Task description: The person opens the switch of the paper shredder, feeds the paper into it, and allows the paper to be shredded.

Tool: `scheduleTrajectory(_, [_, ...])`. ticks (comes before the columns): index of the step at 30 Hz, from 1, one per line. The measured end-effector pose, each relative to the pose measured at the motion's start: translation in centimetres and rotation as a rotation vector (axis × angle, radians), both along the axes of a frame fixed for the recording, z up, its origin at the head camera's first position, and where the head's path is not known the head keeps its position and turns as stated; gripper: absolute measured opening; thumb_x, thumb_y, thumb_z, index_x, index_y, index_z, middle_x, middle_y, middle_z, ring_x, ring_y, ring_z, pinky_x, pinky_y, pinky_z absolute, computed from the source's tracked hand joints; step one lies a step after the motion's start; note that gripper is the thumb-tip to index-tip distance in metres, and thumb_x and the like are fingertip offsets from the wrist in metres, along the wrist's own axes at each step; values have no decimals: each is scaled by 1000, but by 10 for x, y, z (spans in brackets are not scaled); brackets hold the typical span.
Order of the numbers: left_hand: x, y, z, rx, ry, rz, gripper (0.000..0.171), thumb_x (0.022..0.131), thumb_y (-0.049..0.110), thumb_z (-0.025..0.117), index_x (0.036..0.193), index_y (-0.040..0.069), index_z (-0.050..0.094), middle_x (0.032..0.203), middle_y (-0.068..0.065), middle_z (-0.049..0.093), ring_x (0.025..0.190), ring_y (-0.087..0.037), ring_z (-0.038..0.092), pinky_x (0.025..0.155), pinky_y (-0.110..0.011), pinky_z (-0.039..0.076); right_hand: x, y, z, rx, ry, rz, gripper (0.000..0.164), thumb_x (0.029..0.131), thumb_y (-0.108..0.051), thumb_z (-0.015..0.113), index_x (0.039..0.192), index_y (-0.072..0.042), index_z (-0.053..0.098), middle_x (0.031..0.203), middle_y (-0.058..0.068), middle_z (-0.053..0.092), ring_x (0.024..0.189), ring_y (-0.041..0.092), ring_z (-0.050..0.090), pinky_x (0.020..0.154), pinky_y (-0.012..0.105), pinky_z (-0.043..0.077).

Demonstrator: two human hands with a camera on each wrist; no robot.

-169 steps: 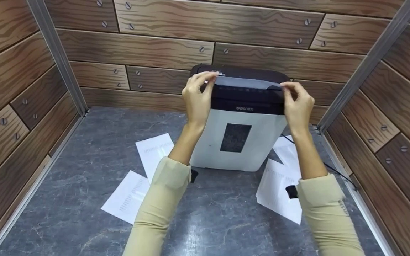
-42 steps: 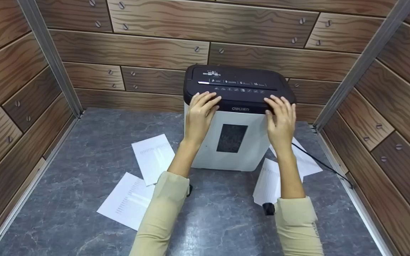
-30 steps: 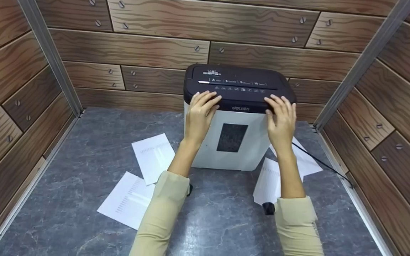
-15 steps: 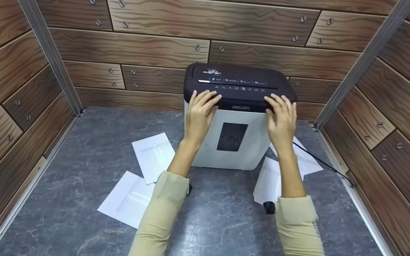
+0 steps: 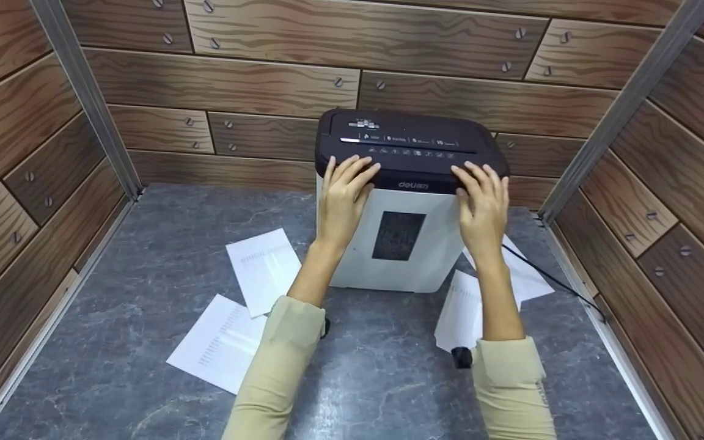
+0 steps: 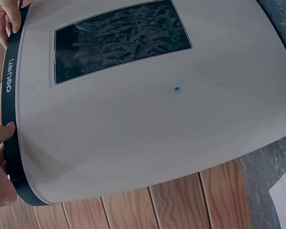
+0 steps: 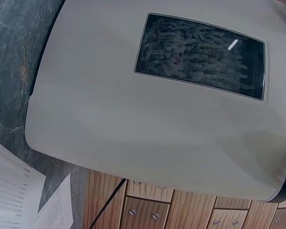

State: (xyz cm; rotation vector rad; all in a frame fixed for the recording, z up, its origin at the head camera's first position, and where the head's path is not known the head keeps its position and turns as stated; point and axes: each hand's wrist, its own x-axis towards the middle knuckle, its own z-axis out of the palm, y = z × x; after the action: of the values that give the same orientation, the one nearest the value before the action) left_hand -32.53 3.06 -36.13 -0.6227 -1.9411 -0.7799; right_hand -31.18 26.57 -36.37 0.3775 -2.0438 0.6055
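The shredder point(image 5: 406, 203) is stood upright near the desk's point(image 5: 113, 299) back edge, right of its middle. The front rim of the lid point(image 5: 410, 146) is touched by the left hand point(image 5: 343, 201) near one corner and by the right hand point(image 5: 483, 205) near the other; in both, the fingers are relaxed over the rim and nothing is grasped. Strips point(image 7: 195, 55) can be seen through the window point(image 5: 398, 236). Two printed sheets point(image 5: 220, 345) are laid toward the desk's left edge; toward its right edge, more sheets point(image 5: 459, 315) are partly hidden by the right forearm point(image 5: 502, 299), and one is crossed by the black cord point(image 5: 547, 280).
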Motion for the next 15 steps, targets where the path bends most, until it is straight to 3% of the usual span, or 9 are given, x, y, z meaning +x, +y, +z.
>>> scheduleTrajectory(10, [5, -3, -1, -102, 9, 53, 40, 80, 0, 67, 119, 10, 63, 124, -6, 56, 122, -21, 43, 109, -35, 15, 3, -7, -6, 7, -29, -63, 45, 82, 1, 62, 124, -14, 57, 131, 7, 49, 130, 25, 28, 109, 43, 8])
scheduleTrajectory(15, [12, -3, -6, -182, -13, 86, 48, 81, 2, 66, 128, 9, 55, 133, -8, 48, 129, -23, 34, 110, -37, 13, 12, -13, -14, 13, -57, -82, 52, 83, -3, 63, 133, -12, 48, 140, 9, 39, 135, 25, 17, 109, 45, 11])
